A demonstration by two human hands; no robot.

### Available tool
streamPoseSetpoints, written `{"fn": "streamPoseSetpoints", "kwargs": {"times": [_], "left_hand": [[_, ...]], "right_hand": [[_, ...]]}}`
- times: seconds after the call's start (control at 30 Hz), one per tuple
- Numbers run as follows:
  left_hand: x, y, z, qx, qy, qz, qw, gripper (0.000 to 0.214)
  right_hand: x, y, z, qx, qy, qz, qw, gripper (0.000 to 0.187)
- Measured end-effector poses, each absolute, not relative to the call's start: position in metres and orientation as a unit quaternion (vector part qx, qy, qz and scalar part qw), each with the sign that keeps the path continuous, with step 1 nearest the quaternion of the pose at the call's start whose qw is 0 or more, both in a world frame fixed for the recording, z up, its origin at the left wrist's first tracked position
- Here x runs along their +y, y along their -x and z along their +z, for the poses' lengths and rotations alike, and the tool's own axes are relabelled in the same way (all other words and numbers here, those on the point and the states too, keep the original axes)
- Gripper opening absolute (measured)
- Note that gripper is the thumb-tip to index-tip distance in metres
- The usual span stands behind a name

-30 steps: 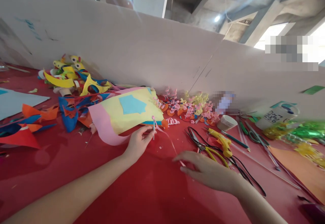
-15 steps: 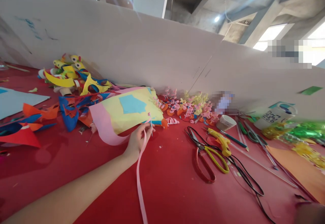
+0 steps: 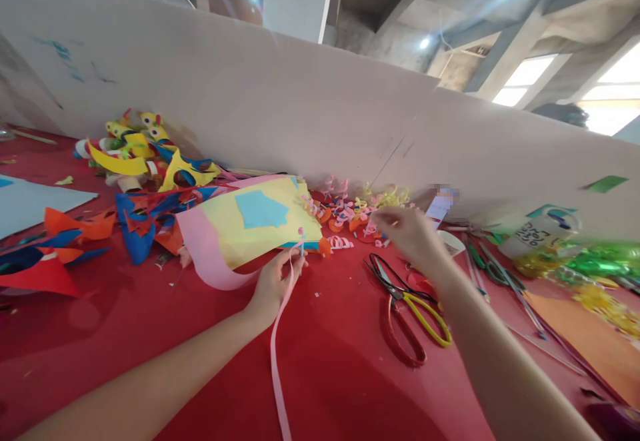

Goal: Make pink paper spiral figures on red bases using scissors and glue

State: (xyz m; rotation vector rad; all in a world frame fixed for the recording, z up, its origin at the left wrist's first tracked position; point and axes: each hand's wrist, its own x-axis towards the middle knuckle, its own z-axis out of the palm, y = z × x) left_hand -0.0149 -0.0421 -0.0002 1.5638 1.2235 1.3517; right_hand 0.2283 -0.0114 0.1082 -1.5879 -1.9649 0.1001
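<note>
My left hand (image 3: 275, 284) is closed in a pinch above the red tabletop. It holds a pink paper strip (image 3: 277, 368), whose long tail hangs down toward the table's near side, and a thin pale-blue stick (image 3: 302, 249) with a pink bit at its top. My right hand (image 3: 407, 231) is raised over the right end of a heap of curled paper pieces (image 3: 345, 211). Its fingers are bent together and somewhat blurred; whether anything is between them I cannot make out. Below its wrist lie scissors (image 3: 395, 292) with one red and one yellow handle.
Stacked yellow and pink paper sheets (image 3: 255, 241) lie behind my left hand. Colourful paper masks (image 3: 135, 221) fill the left. A white cup-like roll (image 3: 451, 242), green-handled scissors (image 3: 500, 271), orange paper (image 3: 580, 334) and a marked can (image 3: 543, 231) are on the right. A pale board (image 3: 240, 88) stands behind.
My right hand has come in from the lower right and reached over the curled paper pieces, its arm now covering the yellow glue gun. My left hand has barely moved, still holding strip and stick.
</note>
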Motion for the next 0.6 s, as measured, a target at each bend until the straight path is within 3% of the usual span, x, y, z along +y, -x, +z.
{"fn": "streamPoseSetpoints", "kwargs": {"times": [0.07, 0.23, 0.6], "left_hand": [[-0.043, 0.015, 0.001, 0.479, -0.609, 0.522, 0.357, 0.021], [-0.045, 0.016, 0.007, 0.488, -0.629, 0.506, 0.333, 0.020], [-0.045, 0.015, 0.006, 0.490, -0.618, 0.503, 0.353, 0.017]], "right_hand": [[0.000, -0.206, 0.085, -0.752, 0.618, 0.070, 0.220, 0.021], [0.015, -0.171, 0.037, -0.759, 0.635, 0.069, 0.125, 0.027], [0.015, -0.175, 0.049, -0.732, 0.679, -0.048, 0.047, 0.030]]}}
